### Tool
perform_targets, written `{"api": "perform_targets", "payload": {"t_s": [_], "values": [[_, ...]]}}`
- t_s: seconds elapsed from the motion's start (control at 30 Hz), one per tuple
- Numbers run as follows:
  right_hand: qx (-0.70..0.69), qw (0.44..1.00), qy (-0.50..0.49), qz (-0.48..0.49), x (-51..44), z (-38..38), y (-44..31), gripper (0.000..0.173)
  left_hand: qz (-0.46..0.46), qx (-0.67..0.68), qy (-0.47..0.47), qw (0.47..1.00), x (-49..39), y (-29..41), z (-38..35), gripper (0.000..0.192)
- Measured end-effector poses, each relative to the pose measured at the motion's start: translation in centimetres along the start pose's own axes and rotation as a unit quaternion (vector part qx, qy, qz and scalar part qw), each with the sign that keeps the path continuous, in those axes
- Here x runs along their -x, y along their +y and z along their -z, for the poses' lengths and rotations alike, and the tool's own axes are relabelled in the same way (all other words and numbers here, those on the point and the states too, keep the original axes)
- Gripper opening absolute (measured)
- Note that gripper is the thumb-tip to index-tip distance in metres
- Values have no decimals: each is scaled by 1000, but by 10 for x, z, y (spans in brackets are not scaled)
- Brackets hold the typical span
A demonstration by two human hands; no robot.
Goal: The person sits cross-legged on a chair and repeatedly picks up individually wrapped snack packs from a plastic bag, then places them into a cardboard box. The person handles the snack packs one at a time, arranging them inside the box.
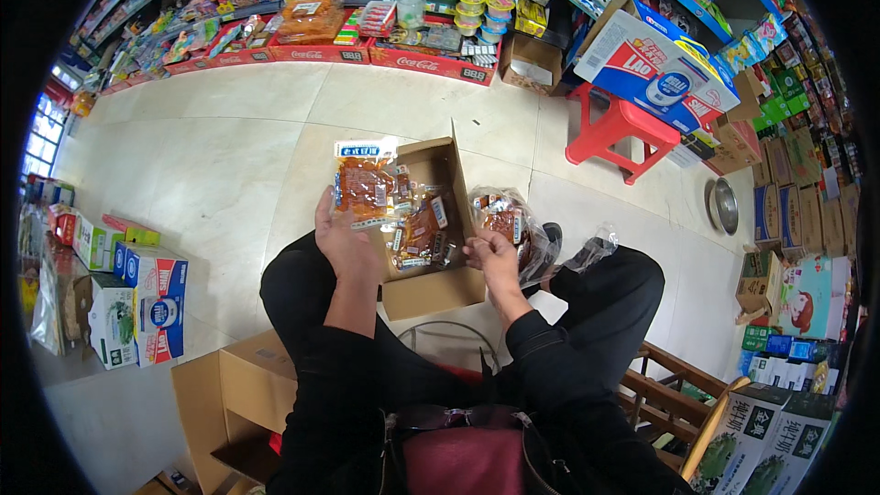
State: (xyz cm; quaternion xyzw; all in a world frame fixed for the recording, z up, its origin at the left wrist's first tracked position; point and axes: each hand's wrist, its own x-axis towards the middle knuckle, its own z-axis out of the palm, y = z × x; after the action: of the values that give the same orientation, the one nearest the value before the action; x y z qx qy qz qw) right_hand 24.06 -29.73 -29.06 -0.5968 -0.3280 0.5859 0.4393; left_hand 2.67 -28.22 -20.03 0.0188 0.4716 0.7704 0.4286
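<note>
My left hand [347, 244] holds up a clear sealed snack packet [366, 185] with reddish-brown food inside, above the left side of an open cardboard box [434, 297]. Similar small packets [421, 235] lie loosely in the box, which sits between my legs. My right hand [500, 262] is at the box's right wall, its fingers curled together; whether they pinch anything is unclear. Just beyond that hand, a clear plastic bag [543, 247] lies open on the floor with more of these packets [504, 218] in it.
A red plastic stool [629, 130] bears a printed carton [660, 72] at the right. Past it, a metal bowl [723, 206] stands on the tiled floor [220, 158]. Stocked shelves with red display trays [433, 65] line the far side. Cartons [159, 302] stand left; an open cardboard box [237, 385] is near my left leg.
</note>
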Motion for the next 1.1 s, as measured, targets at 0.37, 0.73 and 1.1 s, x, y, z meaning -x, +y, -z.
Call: {"api": "perform_targets", "payload": {"t_s": [0.37,0.73,1.1], "values": [[453,891,-25,22,-67,80,22,42,68,-142,41,987,-3,-24,-11,55],[489,863,108,-64,-152,38,87,102,118,-174,-50,976,-5,-23,-14,37],[605,777,127,-123,-191,62,109,51,144,-166,-94,971,1,-23,-37,34]]}}
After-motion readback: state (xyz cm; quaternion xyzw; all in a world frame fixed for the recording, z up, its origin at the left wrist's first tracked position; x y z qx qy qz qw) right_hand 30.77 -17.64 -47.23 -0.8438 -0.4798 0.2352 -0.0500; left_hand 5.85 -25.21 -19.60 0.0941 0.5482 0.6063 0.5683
